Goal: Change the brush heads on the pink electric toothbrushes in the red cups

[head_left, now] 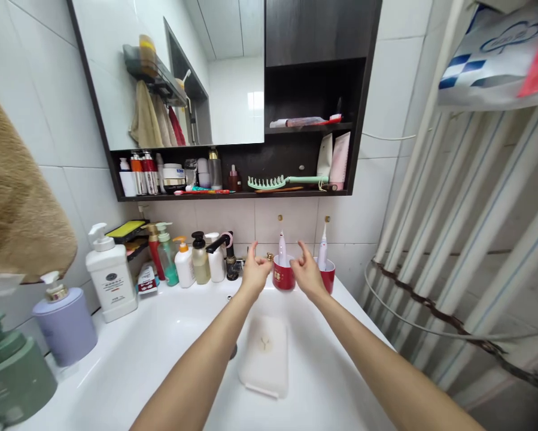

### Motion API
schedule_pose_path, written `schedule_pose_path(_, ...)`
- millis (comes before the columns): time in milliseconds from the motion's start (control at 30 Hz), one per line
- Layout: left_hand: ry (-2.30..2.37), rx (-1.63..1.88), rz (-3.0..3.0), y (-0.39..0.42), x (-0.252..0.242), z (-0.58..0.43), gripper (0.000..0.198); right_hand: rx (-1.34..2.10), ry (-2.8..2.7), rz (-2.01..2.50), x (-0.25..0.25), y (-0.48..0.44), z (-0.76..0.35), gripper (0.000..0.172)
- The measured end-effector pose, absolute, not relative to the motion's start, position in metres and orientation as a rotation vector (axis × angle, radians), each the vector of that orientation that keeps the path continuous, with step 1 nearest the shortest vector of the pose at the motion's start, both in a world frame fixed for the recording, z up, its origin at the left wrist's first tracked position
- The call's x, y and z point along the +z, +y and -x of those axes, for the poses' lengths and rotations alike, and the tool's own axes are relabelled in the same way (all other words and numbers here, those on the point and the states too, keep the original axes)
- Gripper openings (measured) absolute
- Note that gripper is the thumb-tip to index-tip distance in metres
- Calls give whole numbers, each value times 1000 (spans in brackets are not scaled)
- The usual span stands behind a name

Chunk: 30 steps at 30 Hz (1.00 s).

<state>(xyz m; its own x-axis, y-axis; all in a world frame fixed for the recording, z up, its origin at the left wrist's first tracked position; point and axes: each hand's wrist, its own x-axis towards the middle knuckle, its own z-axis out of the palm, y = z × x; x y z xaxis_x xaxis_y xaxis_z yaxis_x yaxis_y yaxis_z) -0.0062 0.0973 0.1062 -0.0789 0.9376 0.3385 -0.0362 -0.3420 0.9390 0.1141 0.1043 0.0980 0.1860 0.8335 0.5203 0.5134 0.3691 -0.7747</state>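
Flanking a round red cup with gold marking in the head view: left hand on one side, right hand on the other, palms roughly facing in. Fingers on both are partly open and loosely curled, one digit raised on each; nothing visibly gripped. Can't tell if fingertips touch the cup wall.

Cup sits on the white ceramic counter behind the basin, probably to keep it out of the wash area. A slim pale-pink electric toothbrush stands in it, head up, likely so the bristles drain. Same setup to the right: second red cup, partly behind the right hand, with a white electric toothbrush.

Black metal tap is left of the left hand. White and amber pump bottles line the back ledge beyond it, presumably for easy reach. White rounded-rectangular box-like piece lies in the basin between the forearms, hands clear of it.
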Motion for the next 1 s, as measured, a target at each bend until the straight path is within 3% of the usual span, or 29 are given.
schedule_pose_path(167, 395, 1495, -1297, 31, 155, 5, 79, 648, -1441, 678, 141, 37, -95, 65)
schedule_pose_path(400, 296, 1391, -1299, -1, 162, 3, 84, 876, -1317, 457, 150, 3, -86, 65)
schedule_pose_path(467, 348, 1410, -1219, 3, 154, 3, 74, 1003, -1191, 463, 142, 7, -87, 51)
schedule_pose_path(533, 437, 1398, -1099, 8, 146, 6, 46, 1122, -1052, 484, 134, 13, -88, 19)
schedule_pose_path(567, 485, 1362, -1049, 11, 142, 7, 39, 1158, -1004, 497, 131, 15, -89, 16)
schedule_pose_path(633, 554, 1253, -999, 15, 138, 9, 50, 1202, -971, 526, 127, 18, -90, 37)
schedule_pose_path(733, 578, 1126, -1028, 17, 139, 9, 57, 1270, -998, 589, 127, 19, -89, 49)
schedule_pose_path(833, 605, 1091, -1068, 19, 142, 4, 59, 1226, -1096, 718, 126, 21, -86, 52)
schedule_pose_path(1000, 843, 1038, -1163, 31, 114, 5, 53, 619, -1359, 1230, 104, 54, -103, 47)
